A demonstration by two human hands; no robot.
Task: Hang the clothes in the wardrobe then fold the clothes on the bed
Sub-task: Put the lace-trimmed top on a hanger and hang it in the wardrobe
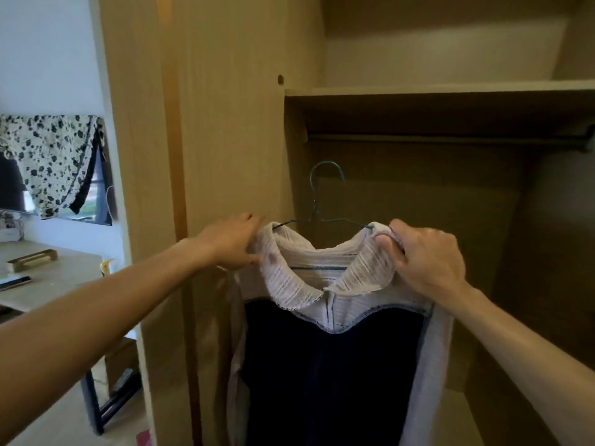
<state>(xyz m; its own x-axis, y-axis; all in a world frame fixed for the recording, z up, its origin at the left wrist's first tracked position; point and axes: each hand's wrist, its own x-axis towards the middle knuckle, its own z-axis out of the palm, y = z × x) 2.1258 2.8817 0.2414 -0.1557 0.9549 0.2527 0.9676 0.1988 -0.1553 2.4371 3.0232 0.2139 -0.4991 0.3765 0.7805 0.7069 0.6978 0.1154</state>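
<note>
- A pale ribbed top (322, 284) with a wide collar and a dark front panel is held up on a thin green wire hanger (311, 188) in front of the open wardrobe (231, 123).
- The left shoulder of the top, at the left end of the hanger, is pinched by the left hand (231, 244), fingers above the cloth and thumb beneath it.
- The collar and shoulder at the right end of the hanger are gripped by the right hand (425, 255), with its fingers curled tightly round the bunched cloth.
- The hanger's shoulders are covered by the top; only the hook, the neck and part of the lower bar are seen.
- The hook is held upright and free, hooked on nothing.
- The dark wardrobe rail (450, 140) is seen above the hanger and to its right, well apart from the hook.
- A pale shelf (450, 88) is set higher still above the hanger, over the rail.
- The body of the top is left hanging straight down below the hanger, and its lower end is cut off by the frame.
- Far left of the hanger, a floral cloth (51, 156) is draped across a window.
- Below that cloth, still left of the hanger, a bench (58, 275) is seen, with a wooden handle-shaped piece (32, 259) and a dark phone (14, 282) laid on it.
</note>
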